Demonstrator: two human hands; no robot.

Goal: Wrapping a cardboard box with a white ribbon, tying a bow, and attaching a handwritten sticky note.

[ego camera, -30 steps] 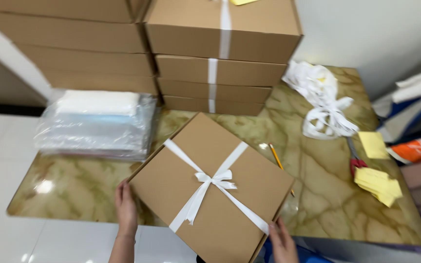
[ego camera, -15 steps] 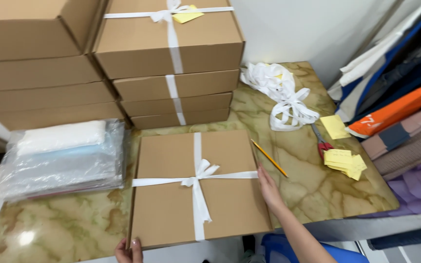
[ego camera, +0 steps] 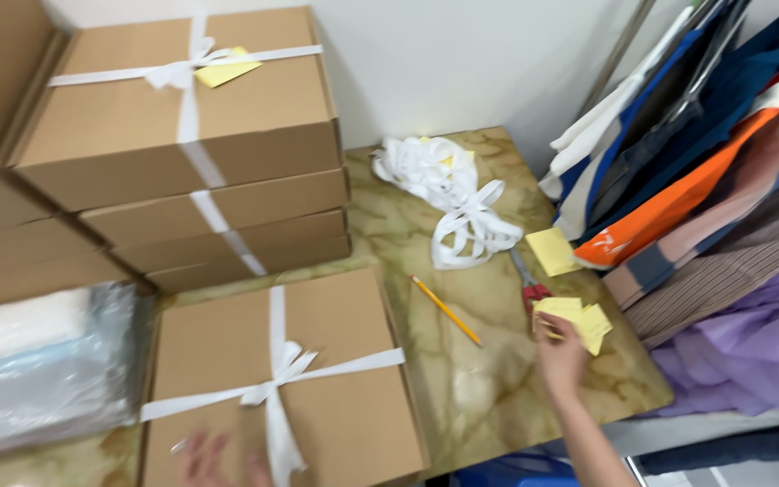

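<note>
Two hands are seen: the left hand point(ego camera: 218, 455), blurred, grip untellable, is rested on the near ribbon-tied box point(ego camera: 277, 379), while the right hand point(ego camera: 559, 356), moved off it, is now spread open at the yellow notes point(ego camera: 579, 320) further right.

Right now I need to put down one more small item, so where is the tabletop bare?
The widest bare marble lies between the ribboned box and the right hand, below the pencil. A smaller patch sits between the box stack and ribbon pile. The right edge is crowded with yellow notes and scissors.
</note>
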